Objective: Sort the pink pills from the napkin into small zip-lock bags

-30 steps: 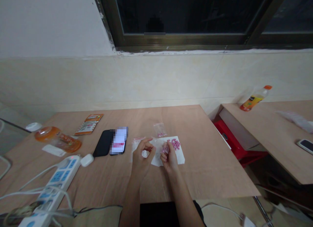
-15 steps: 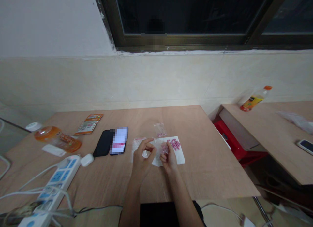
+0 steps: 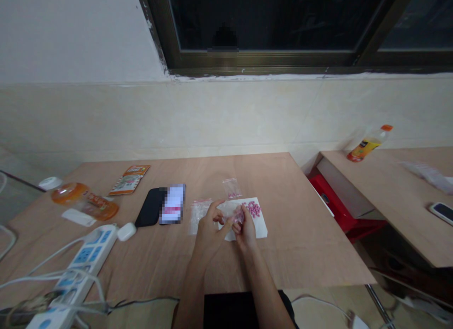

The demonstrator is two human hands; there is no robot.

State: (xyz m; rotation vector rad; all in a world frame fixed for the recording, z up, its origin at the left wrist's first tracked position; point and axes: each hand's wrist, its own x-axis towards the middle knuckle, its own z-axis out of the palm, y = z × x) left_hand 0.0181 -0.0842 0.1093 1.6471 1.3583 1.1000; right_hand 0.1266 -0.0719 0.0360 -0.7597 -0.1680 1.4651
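Observation:
My right hand (image 3: 247,231) is closed on a small clear plastic bag (image 3: 238,216) with a pinkish tint, above a white sheet of paper (image 3: 261,227). From the left, my left hand (image 3: 211,226) meets the same bag, its thumb against the plastic and its other fingers curled; their exact grip is partly hidden. Many small pink beads (image 3: 253,208) lie on the paper just beyond my right hand. Behind the paper is a little zip bag (image 3: 231,187) with a few pink pieces in it. More clear zip bags (image 3: 198,215) lie left of my left hand.
Two phones, one black (image 3: 150,207) and one with a lit screen (image 3: 172,204), lie to the left. Farther left are an orange bottle (image 3: 85,201) on its side, an orange packet (image 3: 129,180) and a power strip (image 3: 83,258) with cables. Another bottle (image 3: 368,145) stands on the right-hand table.
My left thumb has moved right onto the bag, and the ring it made with the forefinger has opened out. My right hand has stayed nearly in place.

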